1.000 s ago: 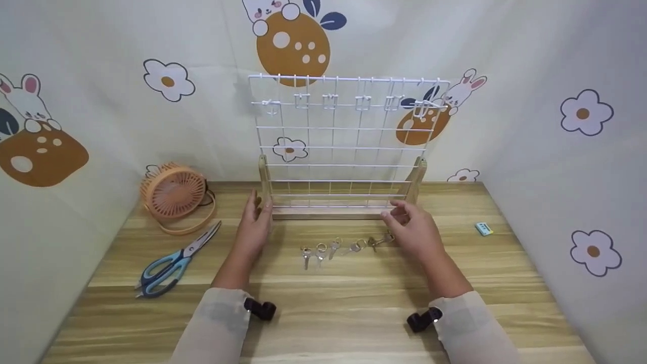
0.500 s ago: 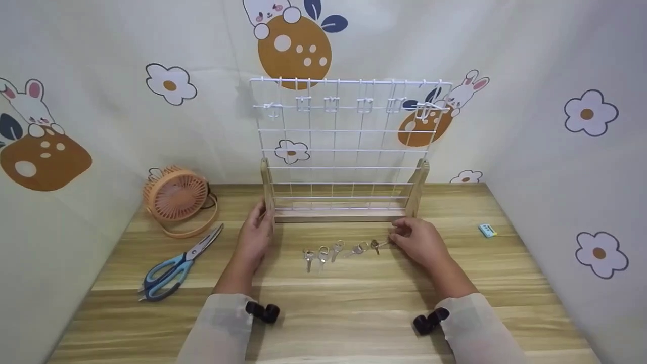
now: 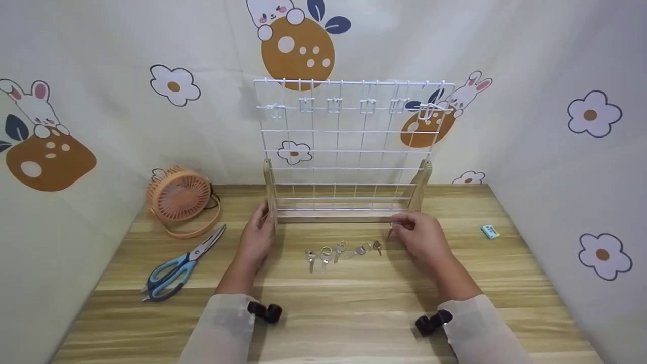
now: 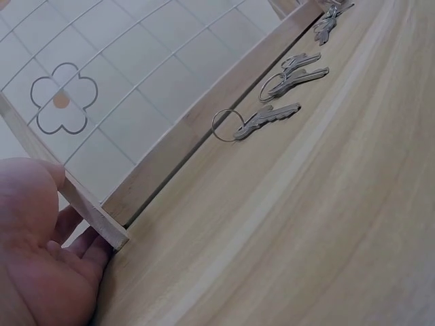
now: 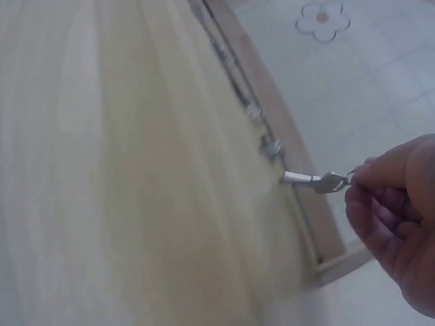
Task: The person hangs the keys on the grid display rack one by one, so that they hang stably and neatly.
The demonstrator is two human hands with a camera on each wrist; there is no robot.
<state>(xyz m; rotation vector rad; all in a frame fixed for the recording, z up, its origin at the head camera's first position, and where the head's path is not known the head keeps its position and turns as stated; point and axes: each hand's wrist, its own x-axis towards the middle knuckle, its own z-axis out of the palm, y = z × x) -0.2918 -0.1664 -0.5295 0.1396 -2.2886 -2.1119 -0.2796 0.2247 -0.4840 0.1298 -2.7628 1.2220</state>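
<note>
A white wire grid rack [image 3: 349, 146] stands in a wooden base [image 3: 333, 218] at the back of the table, with small hooks [image 3: 331, 104] along its top row. My left hand [image 3: 264, 217] holds the rack's left wooden foot [image 4: 102, 221] between thumb and fingers. Several keys on rings [image 3: 333, 250] lie in a row in front of the base, also seen in the left wrist view as keys [image 4: 272, 117]. My right hand [image 3: 399, 227] pinches one key [image 5: 316, 180] by its ring end, lifted just above the wood near the rack's right foot.
An orange desk fan [image 3: 178, 196] stands at the back left, with blue-handled scissors [image 3: 179, 265] lying in front of it. A small blue object [image 3: 490, 231] lies at the far right. Patterned fabric walls close the table [image 3: 354, 313] in on three sides.
My right hand has taken the rightmost key out of the row and raised it slightly toward the rack's base. The left hand has stayed on the left foot.
</note>
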